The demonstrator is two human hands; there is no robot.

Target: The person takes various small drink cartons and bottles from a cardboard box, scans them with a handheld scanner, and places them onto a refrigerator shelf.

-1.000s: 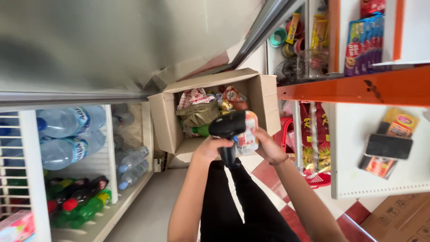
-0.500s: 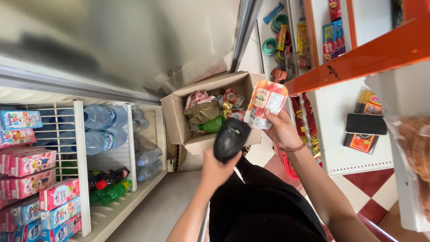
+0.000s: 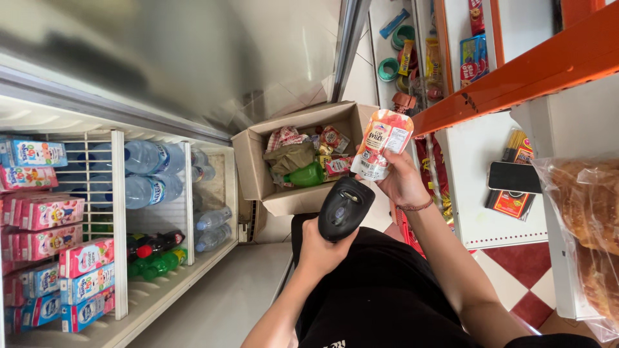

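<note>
Fingers around pouch, scanner below

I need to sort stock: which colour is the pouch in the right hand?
Mostly orange and white pouch, held in the right hand; head view.

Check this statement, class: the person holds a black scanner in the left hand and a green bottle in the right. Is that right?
Not quite. The head view shows the right hand holding an orange-and-white pouch, not a green bottle. The left hand does hold the black scanner.
</note>
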